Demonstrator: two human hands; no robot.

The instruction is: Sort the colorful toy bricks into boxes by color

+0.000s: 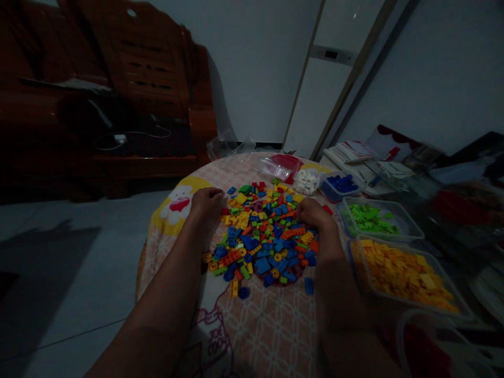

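A wide heap of mixed building bricks [263, 263] in blue, yellow, orange, red and green lies spread over the patterned tablecloth [271, 325]. At the heap's far left edge is my left hand [206, 203], its fingers curled together beside a small blue brick [232, 190]. My right hand [314, 213] rests over the right side of the heap with bent fingers, close to some orange and yellow bricks. Whatever either hand may hold is hidden in the dim light. A yellow brick [234, 288] and a blue wheel-like piece [244, 292] lie at the near edge.
Along the right stand clear tubs: one of blue bricks [342, 183], one of green bricks [370, 218], one of yellow bricks [409, 273], and a partly seen tub with red contents [425, 349]. White bricks [306, 181] and clear plastic packaging [275, 168] lie at the back.
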